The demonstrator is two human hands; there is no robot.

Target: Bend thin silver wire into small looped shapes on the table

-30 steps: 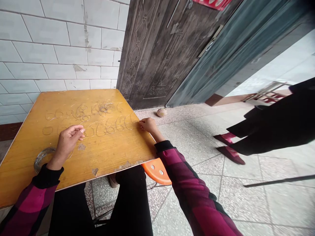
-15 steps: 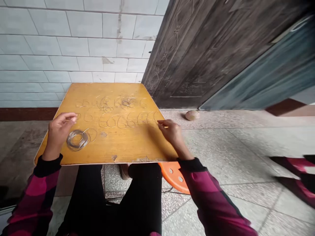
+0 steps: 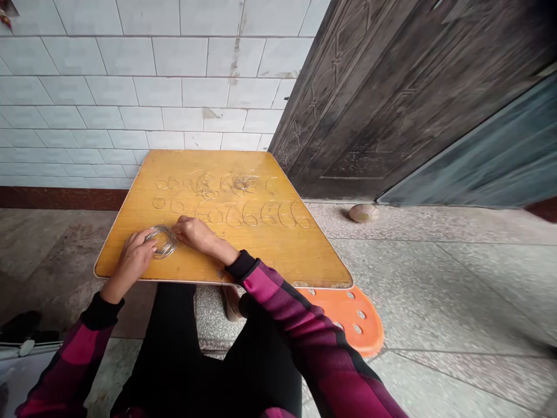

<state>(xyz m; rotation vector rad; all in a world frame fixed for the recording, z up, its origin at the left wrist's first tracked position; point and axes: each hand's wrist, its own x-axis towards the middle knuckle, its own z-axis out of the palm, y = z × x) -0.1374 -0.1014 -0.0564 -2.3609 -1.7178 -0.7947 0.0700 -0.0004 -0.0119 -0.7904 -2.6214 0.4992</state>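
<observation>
A coil of thin silvery wire [image 3: 162, 254] lies near the left front of the yellow wooden table [image 3: 261, 261]. My left hand [image 3: 136, 253] grips the coil's left rim, fingers over the strands. At the opposite rim, my right hand [image 3: 194, 231] is closed in a pinch on the wire at the coil's right side; the fingertips partly hide what they pinch. Beyond my hands, several bent wire pieces shaped like a figure six [image 3: 250, 213] lie in rows across the tabletop. A tangled heap of wire [image 3: 242, 182] sits among the far row.
A white tiled wall [image 3: 161, 122] stands behind the table, with a dark carved wooden door [image 3: 348, 116] to the right. An orange stool [image 3: 369, 325] shows under the table's right front corner. A roundish object [image 3: 364, 213] rests on the floor by the door.
My right hand has moved left from the table's right edge to the coil. My left hand has come down onto the coil's left rim. The view has shifted, and the dark-and-pink shapes at far right are gone.
</observation>
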